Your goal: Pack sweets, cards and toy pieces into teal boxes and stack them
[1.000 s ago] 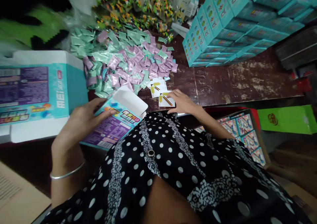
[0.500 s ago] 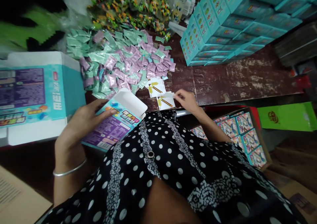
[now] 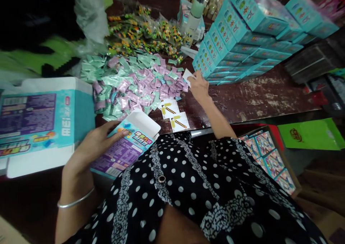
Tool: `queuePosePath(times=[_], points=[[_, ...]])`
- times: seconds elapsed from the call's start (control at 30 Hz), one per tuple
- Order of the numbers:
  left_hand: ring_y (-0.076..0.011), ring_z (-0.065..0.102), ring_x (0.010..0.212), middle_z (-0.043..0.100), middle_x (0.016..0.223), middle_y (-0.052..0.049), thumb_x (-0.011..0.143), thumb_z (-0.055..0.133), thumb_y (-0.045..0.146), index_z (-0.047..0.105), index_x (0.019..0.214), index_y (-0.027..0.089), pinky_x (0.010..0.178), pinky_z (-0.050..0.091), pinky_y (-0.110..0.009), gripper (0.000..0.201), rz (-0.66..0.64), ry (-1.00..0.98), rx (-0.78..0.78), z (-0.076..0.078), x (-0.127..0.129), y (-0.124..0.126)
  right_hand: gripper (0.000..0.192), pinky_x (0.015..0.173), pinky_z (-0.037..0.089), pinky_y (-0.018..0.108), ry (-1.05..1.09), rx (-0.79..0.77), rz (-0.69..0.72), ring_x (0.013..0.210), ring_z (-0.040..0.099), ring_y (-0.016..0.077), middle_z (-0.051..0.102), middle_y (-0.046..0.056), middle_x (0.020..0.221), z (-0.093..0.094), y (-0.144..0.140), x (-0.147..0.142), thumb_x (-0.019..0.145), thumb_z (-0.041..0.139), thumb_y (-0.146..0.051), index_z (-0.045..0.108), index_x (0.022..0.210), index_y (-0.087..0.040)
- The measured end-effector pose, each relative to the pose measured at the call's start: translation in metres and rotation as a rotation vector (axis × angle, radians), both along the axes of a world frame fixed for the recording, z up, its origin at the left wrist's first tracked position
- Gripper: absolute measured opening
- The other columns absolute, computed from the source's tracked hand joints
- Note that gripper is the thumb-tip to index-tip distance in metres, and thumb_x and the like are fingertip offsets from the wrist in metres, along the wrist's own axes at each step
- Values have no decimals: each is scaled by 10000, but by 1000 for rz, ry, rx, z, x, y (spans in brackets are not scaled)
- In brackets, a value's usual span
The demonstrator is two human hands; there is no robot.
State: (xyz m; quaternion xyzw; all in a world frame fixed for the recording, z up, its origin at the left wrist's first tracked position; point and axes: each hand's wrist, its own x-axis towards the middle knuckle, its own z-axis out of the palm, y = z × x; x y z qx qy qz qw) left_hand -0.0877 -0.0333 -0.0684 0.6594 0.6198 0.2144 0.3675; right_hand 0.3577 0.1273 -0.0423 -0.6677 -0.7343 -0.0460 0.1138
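Here the right hand (image 3: pixel 198 86) is stretched out over the tabletop (image 3: pixel 256 93), its fingers pinched on a small white card (image 3: pixel 188 76) at the right fringe of the sachet heap (image 3: pixel 132 84), just left of the stacked teal boxes (image 3: pixel 237 39). Two more cards (image 3: pixel 174 115) with pickaxe pictures lie near the tabletop's front edge, well behind that hand and close to the body. The left hand (image 3: pixel 94 143) grips an open carton (image 3: pixel 126 143) at the front edge, thumb on its printed face, flap raised. A larger flat box (image 3: pixel 40 118) lies at the left.
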Motion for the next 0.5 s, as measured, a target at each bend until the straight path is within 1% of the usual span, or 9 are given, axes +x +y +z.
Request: queuePosePath(times=[0.07, 0.1, 0.17, 0.2, 0.27, 0.33, 0.4, 0.43, 0.5], points=[[-452, 830, 1084, 881, 1210, -149, 804, 807, 731, 840, 1173, 281, 897, 577, -496, 583, 15, 6, -21, 3, 2, 2, 359, 913, 574, 379, -21, -18, 80, 1209, 627, 290, 699, 171, 1426, -7, 9, -6, 1129, 478, -129, 822, 1223, -170], [-455, 830, 1076, 882, 1199, -149, 801, 793, 751, 836, 1155, 283, 896, 573, -503, 588, 21, 13, -37, 5, 4, 3, 298, 942, 571, 375, -35, -33, 122, 1253, 603, 298, 702, 177, 1423, -10, 13, -10, 1127, 516, -143, 807, 1191, -153], [-460, 828, 1054, 881, 1172, -150, 798, 773, 773, 830, 1131, 287, 881, 563, -513, 591, 36, 28, -64, 9, 8, 5, 198, 1000, 554, 363, -71, -81, 183, 1304, 568, 305, 703, 194, 1423, -15, 17, -19, 1115, 609, -186, 783, 1186, -122], [-464, 827, 1044, 880, 1160, -154, 795, 771, 778, 829, 1127, 287, 867, 560, -516, 595, 46, 36, -69, 11, 10, 5, 188, 1020, 546, 363, -87, -111, 193, 1319, 561, 309, 699, 205, 1433, -17, 19, -24, 1111, 635, -205, 777, 1189, -108], [-472, 822, 1027, 876, 1136, -168, 794, 773, 789, 833, 1127, 280, 836, 556, -519, 611, 64, 51, -51, 13, 13, 7, 227, 1044, 535, 382, -114, -179, 171, 1336, 568, 325, 694, 233, 1449, -19, 21, -32, 1126, 586, -198, 773, 1191, -87], [-471, 816, 981, 868, 1091, -182, 806, 764, 806, 836, 1134, 267, 797, 549, -514, 635, 76, 64, -11, 13, 15, 9, 325, 1055, 531, 417, -138, -225, 130, 1341, 590, 343, 700, 261, 1442, -18, 22, -35, 1135, 460, -137, 772, 1196, -67], [-454, 805, 926, 857, 1036, -185, 838, 743, 813, 831, 1147, 255, 759, 533, -495, 644, 84, 74, 38, 12, 16, 11, 377, 1065, 534, 436, -109, -193, 77, 1324, 623, 346, 719, 270, 1415, -12, 23, -33, 1131, 402, -111, 768, 1206, -61], [-444, 797, 907, 850, 1013, -185, 854, 732, 814, 825, 1152, 250, 746, 522, -484, 645, 90, 79, 61, 12, 18, 13, 361, 1072, 537, 440, -59, -141, 53, 1304, 644, 341, 733, 261, 1391, -6, 23, -31, 1133, 416, -124, 767, 1200, -74], [-432, 784, 906, 840, 1002, -188, 876, 707, 813, 810, 1165, 237, 745, 504, -470, 653, 107, 95, 85, 14, 21, 17, 268, 1084, 551, 433, 135, 15, 40, 1224, 692, 307, 770, 202, 1295, 9, 21, -28, 1133, 499, -181, 763, 1143, -134]])
